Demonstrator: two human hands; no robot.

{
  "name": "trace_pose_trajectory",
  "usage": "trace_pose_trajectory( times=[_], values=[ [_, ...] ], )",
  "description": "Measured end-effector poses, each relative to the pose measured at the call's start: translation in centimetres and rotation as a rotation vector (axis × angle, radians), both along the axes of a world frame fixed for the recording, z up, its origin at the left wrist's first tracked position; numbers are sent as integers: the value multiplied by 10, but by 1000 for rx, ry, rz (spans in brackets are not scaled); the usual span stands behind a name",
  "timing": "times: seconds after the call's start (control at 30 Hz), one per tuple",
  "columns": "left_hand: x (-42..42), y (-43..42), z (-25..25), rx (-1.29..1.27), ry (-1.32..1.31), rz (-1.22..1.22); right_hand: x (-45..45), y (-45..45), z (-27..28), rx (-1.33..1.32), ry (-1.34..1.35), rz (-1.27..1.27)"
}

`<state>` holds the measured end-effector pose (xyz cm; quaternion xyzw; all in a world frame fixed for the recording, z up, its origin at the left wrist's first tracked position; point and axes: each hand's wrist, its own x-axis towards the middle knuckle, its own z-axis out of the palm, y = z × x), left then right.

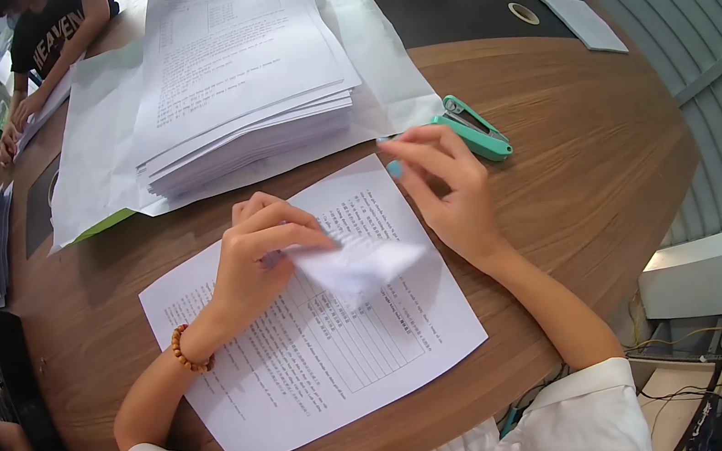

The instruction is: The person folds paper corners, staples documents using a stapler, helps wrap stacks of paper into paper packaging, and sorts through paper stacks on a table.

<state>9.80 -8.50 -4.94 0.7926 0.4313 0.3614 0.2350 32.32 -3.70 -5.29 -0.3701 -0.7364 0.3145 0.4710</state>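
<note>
My left hand (258, 249), with a wooden bead bracelet (191, 349) at the wrist, pinches a small white piece of paper (358, 267) that is blurred by motion. Beneath it a printed sheet (306, 362) with text and a table lies at a slant on the wooden table. My right hand (454, 194) is raised over the sheet's upper right edge, thumb and fingers apart, with nothing visible in it. Just beyond its knuckles lies a teal stapler (475, 131).
A thick stack of printed sheets (233, 68) rests on white wrapping paper (385, 65) ahead. A tape roll (523, 13) and more papers (581, 19) lie at the far right. Another person's arm (69, 54) leans over papers at the upper left. Cables (708, 333) hang below right.
</note>
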Motion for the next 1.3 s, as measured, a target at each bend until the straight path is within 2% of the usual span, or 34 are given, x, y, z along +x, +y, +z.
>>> trace_pose_trajectory(
  times=[0.03, 0.07, 0.13, 0.23, 0.43, 0.47, 0.53, 0.57, 0.63, 0.67, 0.73, 0.87, 0.9, 1.07, 1.13, 1.17, 1.23, 1.27, 1.3],
  values=[
    [0, 1, 0, -1, -1, 0, 0, 3, -3, 86, -153, -99],
    [-1, 1, 1, 16, 3, -19, 0, 4, -3, 84, -153, -99],
    [-1, 0, 2, 29, 4, -36, 0, 3, -5, 256, -440, -148],
    [0, 0, 3, 25, -14, -13, -2, 0, -7, 302, -537, -183],
    [-1, -1, 2, -6, 30, -22, -3, -1, -4, 288, -516, -151],
    [3, -2, 3, 13, -44, 24, -3, -2, -3, 289, -516, -153],
    [5, -4, 4, 31, -118, 70, -3, -3, -1, 485, -433, -153],
    [5, -4, 6, -36, -102, 81, -4, -3, -4, 486, -431, -154],
    [4, -5, 6, -104, -86, 91, -6, -5, -11, 402, -250, -92],
    [2, -5, 6, -113, -57, 82, -5, -5, -9, 402, -250, -93],
    [1, -4, 6, -124, -28, 72, -4, -4, -3, 235, -135, -47],
    [1, -3, 5, 7, 47, 71, -3, -2, 1, 260, -124, -96],
    [1, -3, 5, 68, 68, 64, -1, 0, 2, 371, -225, -110],
    [1, -2, 5, 30, 57, 45, -1, -1, 4, 542, -399, -163],
    [3, -2, 5, 18, 41, 42, -2, 1, -2, 418, -220, -97],
    [6, -3, 6, 1, -29, 68, 0, -1, -1, 419, -219, -98],
    [7, -3, 6, -13, -98, 93, 6, -5, 3, -14, 22, 255],
    [5, -1, 4, 26, -79, 54, 7, -5, 6, -12, 22, 256],
    [4, 0, 2, 64, -60, 16, 7, -5, 8, -105, 91, 381]
  ],
)
